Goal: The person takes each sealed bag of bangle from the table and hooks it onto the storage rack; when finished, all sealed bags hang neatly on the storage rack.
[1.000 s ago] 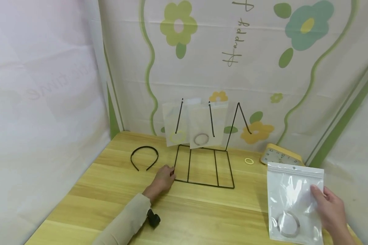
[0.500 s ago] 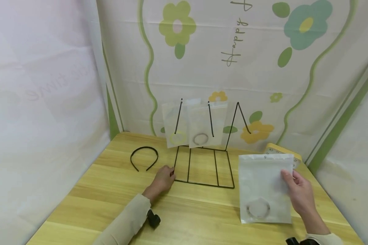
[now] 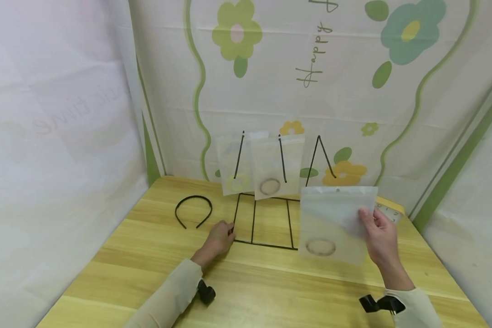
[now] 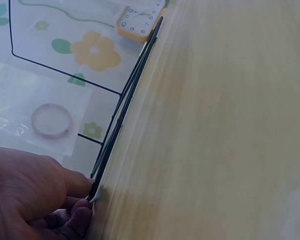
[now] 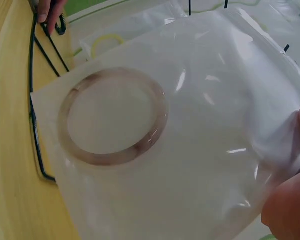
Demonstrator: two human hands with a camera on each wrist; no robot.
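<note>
My left hand pinches the left side of the base of a black wire display rack. In the left wrist view, thumb and fingers close round the wire at the tabletop. My right hand holds a translucent zip bag by its right edge, thumb on the front. A brownish, marbled bangle lies inside the bag near its lower corner. In the head view this bag covers the right part of the rack's base, below the right hook. Two more bags hang from the rack: one with a yellow-green ring, one with a pinkish bangle.
A black headband lies on the wooden table left of the rack. Behind my right hand stands a yellow-framed clock, partly hidden. A flower-printed cloth hangs close behind the rack.
My right hand has carried the zip bag leftward and up, away from me, toward the rack. The bag now hides the small yellow ring on the table. My left hand stays at the rack's base.
</note>
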